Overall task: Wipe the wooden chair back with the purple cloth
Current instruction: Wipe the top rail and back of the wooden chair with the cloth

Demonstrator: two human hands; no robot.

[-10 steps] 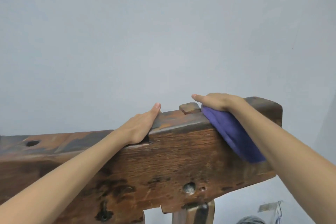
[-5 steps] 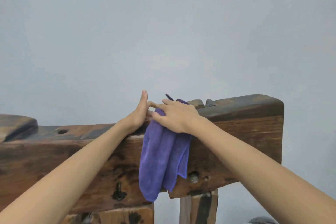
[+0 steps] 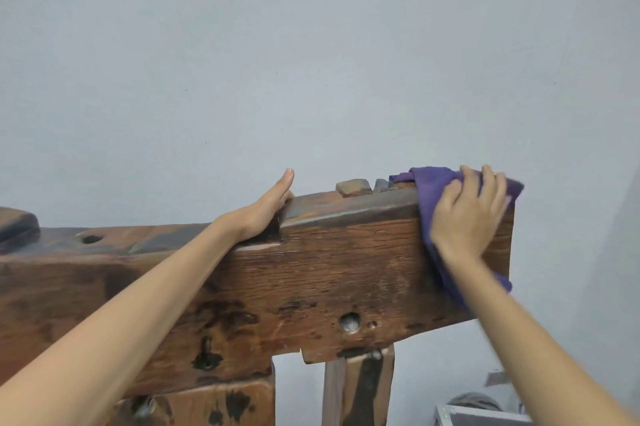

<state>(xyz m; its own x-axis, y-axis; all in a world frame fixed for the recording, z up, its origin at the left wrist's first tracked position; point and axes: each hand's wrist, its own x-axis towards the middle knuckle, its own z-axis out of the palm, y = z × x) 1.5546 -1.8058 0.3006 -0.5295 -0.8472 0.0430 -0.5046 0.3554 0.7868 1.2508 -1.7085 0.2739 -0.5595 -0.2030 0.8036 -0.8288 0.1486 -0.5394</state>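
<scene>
The wooden chair back (image 3: 332,266) is a thick, dark, weathered plank running across the lower half of the view, with holes and a small peg on its top edge. The purple cloth (image 3: 431,188) is draped over the plank's right end, hanging down the front face. My right hand (image 3: 467,214) presses flat on the cloth against the upper right corner, fingers spread. My left hand (image 3: 265,209) rests on the top edge near the middle, at a step in the wood, fingers straight and together.
A plain pale grey wall (image 3: 311,62) fills the background right behind the plank. Wooden posts (image 3: 360,387) support the chair back from below. A grey metal box corner (image 3: 481,417) and a round grey object sit at the bottom right.
My right hand has swept the cloth from the middle of the plank, beside my left hand, out to the right end. My left hand stays on the top edge.
</scene>
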